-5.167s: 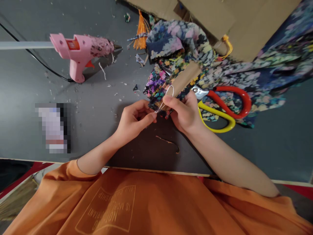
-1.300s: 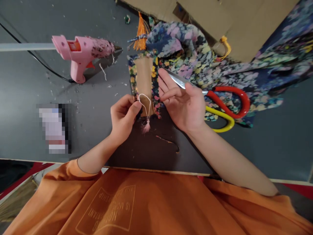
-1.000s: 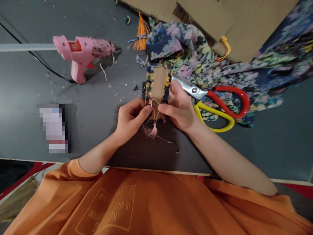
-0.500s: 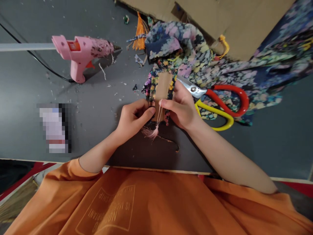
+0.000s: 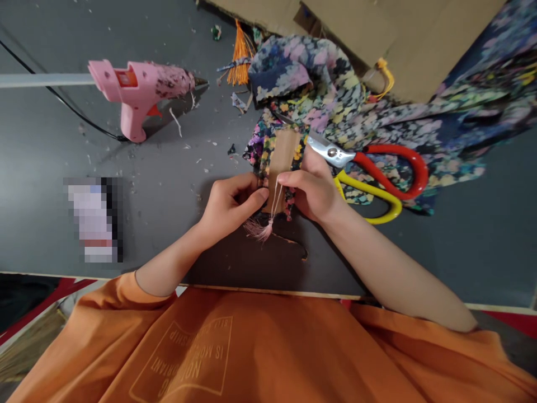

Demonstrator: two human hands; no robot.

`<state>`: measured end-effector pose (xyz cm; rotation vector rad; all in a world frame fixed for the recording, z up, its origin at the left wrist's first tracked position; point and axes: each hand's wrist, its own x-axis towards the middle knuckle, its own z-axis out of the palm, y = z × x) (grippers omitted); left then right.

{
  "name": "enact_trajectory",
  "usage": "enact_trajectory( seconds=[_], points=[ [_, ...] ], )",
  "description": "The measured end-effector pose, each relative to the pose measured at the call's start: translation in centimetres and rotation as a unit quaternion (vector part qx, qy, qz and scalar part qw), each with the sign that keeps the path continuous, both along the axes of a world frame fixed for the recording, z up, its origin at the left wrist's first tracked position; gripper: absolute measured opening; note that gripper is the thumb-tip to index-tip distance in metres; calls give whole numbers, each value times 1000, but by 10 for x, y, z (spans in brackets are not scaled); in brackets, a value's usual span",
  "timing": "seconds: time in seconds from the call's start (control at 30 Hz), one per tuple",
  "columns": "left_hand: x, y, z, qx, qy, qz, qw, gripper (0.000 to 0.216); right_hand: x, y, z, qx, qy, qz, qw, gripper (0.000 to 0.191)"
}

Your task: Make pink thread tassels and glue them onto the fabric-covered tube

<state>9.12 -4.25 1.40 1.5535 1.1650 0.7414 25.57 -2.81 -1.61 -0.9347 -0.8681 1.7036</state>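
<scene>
A small brown cardboard strip wrapped at its edges in floral fabric [image 5: 283,159] is held upright above the grey table. My left hand [image 5: 230,204] is closed, pinching its lower left edge. My right hand [image 5: 312,187] is closed too, pinching the white loop string of a small pink tassel [image 5: 262,228] against the strip's lower end. The tassel hangs below my fingers. Red-and-yellow-handled scissors [image 5: 373,173] lie just right of my right hand.
A pink glue gun [image 5: 140,89] with its cord lies at the upper left. A heap of floral fabric [image 5: 377,112] and a cardboard sheet [image 5: 411,39] fill the upper right. An orange tassel [image 5: 240,59] lies at the top. A dark mat [image 5: 251,263] lies under my hands.
My right hand came back from open to pinch the tassel's string on the strip. The loop was pulled down and tighter, and the strip tilted slightly right.
</scene>
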Motion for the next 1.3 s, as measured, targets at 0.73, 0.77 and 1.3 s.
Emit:
enact_trajectory(
  seconds=[0.73, 0.77, 1.3],
  points=[
    [3, -1, 0, -35, -100, 55, 993, 18, -3, -5, 4, 15, -27, 30, 999, 45],
    [2, -2, -2, -33, -113, 71, 990, 19, -3, -4, 5, 2, -12, 33, 999, 41],
    [-10, 0, -23, 15, -199, 155, 968, 25, 3, 2, 14, -63, 53, -13, 997, 17]
  ],
)
